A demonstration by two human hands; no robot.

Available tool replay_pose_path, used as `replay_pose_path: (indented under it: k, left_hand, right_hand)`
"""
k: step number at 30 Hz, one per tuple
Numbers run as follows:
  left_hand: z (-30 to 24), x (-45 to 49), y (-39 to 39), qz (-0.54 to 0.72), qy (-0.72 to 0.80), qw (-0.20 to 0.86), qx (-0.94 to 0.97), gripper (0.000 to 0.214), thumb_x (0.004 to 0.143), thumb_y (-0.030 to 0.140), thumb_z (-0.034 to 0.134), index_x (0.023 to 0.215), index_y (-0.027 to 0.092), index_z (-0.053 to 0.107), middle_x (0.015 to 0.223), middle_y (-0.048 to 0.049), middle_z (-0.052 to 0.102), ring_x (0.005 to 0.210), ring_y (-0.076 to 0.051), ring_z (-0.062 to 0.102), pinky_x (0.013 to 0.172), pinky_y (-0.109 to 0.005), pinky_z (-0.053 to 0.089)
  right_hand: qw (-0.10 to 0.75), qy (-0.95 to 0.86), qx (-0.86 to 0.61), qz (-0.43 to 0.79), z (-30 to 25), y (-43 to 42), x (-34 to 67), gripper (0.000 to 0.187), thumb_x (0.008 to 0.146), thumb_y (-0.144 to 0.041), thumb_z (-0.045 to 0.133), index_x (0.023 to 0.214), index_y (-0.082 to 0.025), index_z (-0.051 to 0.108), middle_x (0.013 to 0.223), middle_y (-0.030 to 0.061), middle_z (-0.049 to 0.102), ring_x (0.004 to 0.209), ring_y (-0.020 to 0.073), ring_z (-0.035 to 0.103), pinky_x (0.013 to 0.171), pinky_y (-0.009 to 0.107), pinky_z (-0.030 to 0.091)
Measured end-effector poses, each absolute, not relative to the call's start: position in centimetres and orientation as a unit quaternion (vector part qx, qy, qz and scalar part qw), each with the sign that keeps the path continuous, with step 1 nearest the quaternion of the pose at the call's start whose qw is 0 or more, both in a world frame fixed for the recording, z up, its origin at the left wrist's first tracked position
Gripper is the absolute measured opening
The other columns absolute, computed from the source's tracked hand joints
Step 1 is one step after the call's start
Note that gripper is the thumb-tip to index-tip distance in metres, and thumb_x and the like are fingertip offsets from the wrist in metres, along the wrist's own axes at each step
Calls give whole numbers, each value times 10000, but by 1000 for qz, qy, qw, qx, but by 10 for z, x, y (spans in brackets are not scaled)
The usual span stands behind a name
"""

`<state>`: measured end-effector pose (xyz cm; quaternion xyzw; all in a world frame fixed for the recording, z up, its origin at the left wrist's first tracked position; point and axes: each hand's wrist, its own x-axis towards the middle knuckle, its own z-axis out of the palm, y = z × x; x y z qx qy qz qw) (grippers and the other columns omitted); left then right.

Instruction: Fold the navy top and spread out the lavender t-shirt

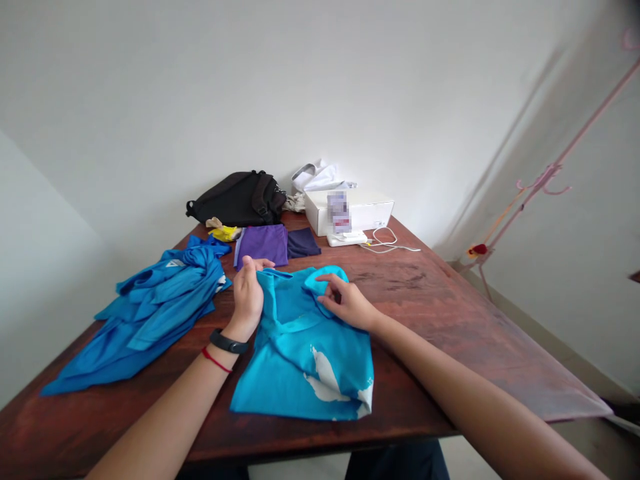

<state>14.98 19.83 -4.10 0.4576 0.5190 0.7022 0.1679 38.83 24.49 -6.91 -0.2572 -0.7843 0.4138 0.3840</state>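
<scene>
A turquoise T-shirt (300, 360) with a white print lies folded on the table in front of me, its neckline at the far end. My left hand (247, 293) stands on edge against the shirt's far left side, fingers stretched out along the folded cloth and partly hidden. Over the upper right part, by the collar (325, 275), is my right hand (345, 300), its index finger and thumb apart and its other fingers curled. It touches the cloth or hovers just over it; I cannot tell which.
Crumpled blue clothing (165, 300) lies left on the wooden table (425, 320). Behind are folded purple cloth (263, 245), dark folded cloth (303, 243), a yellow item (225, 233), a black bag (235, 197), a white box (370, 210) and a white cable (395, 247). A pink rack (550, 170) leans right.
</scene>
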Motion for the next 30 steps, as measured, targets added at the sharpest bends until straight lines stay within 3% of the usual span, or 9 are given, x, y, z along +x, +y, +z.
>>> replay_pose_path:
  k: [4,12,18,24,30]
  left_hand:
    - [-46,152,199,691,509,201,473,566,998,656,354,679,206,479,899,-78,724,829,-190,686,790,-300,546]
    - [-49,155,197,643,509,230,525,541,1003,614,391,656,208,479,800,-56,680,757,-179,634,756,-286,513]
    - [-52,153,199,636,516,251,516,555,996,602,410,587,227,406,586,-6,498,573,-156,504,608,-278,461]
    - [-52,151,201,638,494,287,516,539,993,561,444,574,230,373,561,11,442,543,-143,459,575,-277,436]
    - [-47,161,190,526,532,226,624,513,993,571,417,631,211,472,625,-11,538,615,-159,528,621,-271,449]
  right_hand:
    - [364,-807,-257,388,-70,242,386,284,866,-280,669,1143,-265,728,756,-15,648,650,151,577,645,273,441]
    - [492,-673,-315,454,-63,245,383,242,835,-384,714,1016,-226,733,721,-9,629,648,150,551,601,254,431]
    - [597,-552,-327,482,-62,256,385,339,774,-405,764,1035,-231,634,626,-68,542,544,111,468,533,224,380]
    - [594,-512,-336,521,-69,262,387,363,782,-429,755,1037,-237,583,639,-74,578,497,95,443,480,207,345]
    - [579,-510,-312,554,-62,254,384,379,775,-436,774,1059,-252,603,648,-73,589,512,97,456,482,202,357]
